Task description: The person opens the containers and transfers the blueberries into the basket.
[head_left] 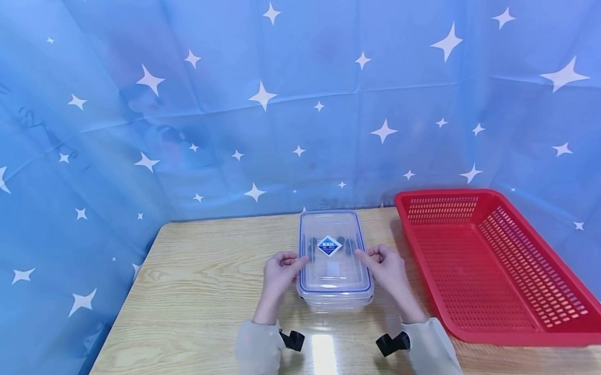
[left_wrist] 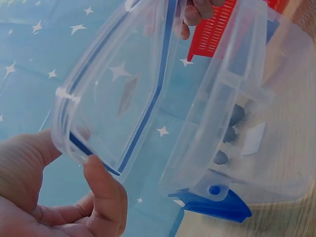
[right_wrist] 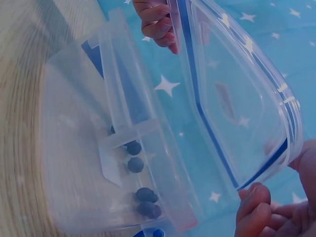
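Observation:
A clear lid (head_left: pixel 347 272) with a blue seal and a diamond-shaped sticker is held over a clear plastic food container (head_left: pixel 336 304). My left hand (head_left: pixel 279 275) pinches the lid's left edge between thumb and fingers. On the opposite edge my right hand (head_left: pixel 387 270) pinches it the same way. Both wrist views show a gap between lid (left_wrist: pixel 140 64) and container (right_wrist: pixel 69 148). Several small dark round things (right_wrist: pixel 136 164), like blueberries, lie inside the container. A blue latch (left_wrist: pixel 217 202) hangs folded outward from the container's side.
A red slatted plastic basket (head_left: pixel 478 280) stands on the right of the wooden table (head_left: pixel 195 304), close to my right forearm. Behind the table hangs a blue curtain (head_left: pixel 318 125) with white stars.

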Demonstrator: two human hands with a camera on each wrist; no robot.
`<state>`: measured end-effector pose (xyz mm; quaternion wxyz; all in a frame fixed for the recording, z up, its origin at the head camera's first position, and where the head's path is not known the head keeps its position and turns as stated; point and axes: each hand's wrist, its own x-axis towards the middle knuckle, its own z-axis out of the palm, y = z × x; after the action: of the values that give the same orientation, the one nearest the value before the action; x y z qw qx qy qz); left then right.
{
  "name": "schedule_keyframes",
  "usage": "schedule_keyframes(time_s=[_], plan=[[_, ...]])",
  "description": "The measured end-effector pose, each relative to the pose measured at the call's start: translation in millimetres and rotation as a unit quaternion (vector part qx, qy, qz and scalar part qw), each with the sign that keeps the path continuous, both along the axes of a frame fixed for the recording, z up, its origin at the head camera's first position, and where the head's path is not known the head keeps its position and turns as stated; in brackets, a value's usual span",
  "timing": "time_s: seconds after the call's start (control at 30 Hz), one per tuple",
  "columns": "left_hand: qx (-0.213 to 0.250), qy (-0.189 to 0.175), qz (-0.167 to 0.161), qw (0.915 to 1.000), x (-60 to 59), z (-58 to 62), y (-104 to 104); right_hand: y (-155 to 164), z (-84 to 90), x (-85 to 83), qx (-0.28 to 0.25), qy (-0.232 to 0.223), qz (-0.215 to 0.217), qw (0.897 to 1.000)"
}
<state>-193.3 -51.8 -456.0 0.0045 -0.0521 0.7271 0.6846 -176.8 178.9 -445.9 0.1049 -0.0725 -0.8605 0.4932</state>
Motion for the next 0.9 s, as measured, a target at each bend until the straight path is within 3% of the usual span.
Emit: schedule_keyframes(time_s=[0.43,0.9], plan=[[0.04,-0.002,-0.014,0.9991,5.5,7.9,-14,-7,5.4,3.0,-0.09,-0.02,0.036,0.995],[0.047,-0.006,-0.003,0.9989,10.8,12.5,-38,-24,5.0,3.1,-0.123,-0.025,0.073,0.989]])
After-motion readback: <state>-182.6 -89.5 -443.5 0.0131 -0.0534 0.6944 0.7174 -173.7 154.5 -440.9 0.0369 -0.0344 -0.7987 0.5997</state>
